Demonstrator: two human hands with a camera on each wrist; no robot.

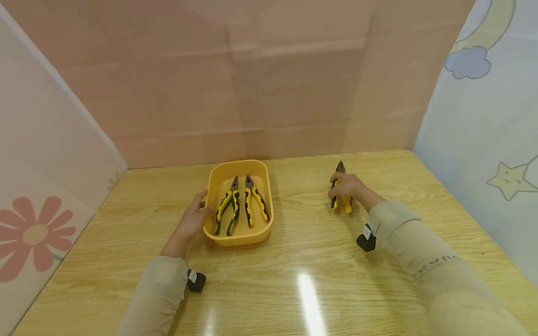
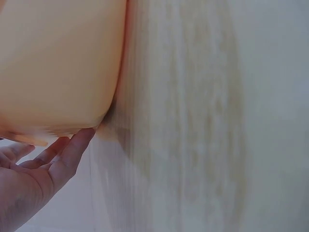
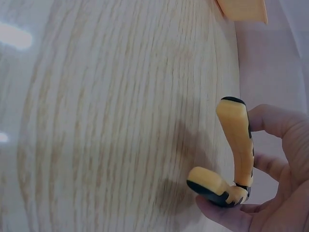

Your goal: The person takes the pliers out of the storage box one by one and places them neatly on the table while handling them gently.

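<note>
A yellow plastic bin [image 1: 237, 241] stands on the table with two pliers lying in it, the left pair [image 1: 230, 204] and the right pair [image 1: 254, 198], both with yellow-and-black handles. At the bin's left end my left hand [image 1: 193, 218] holds the rim; in the left wrist view its fingertips [image 2: 85, 137] press the outer wall. To the right of the bin, my right hand [image 1: 346, 185] grips a third pair of pliers [image 1: 340, 166], dark jaws pointing away from me. The spread handles [image 3: 237, 142] show in the right wrist view, partly hidden by fingers in the head view.
The wooden table [image 1: 294, 261] ends at a pinkish back curtain [image 1: 252, 93]. Printed cloth walls stand at the left [image 1: 50, 140] and right [image 1: 483, 130]. Each sleeve cuff carries a small black camera, one left [image 1: 196, 281], one right [image 1: 366, 240].
</note>
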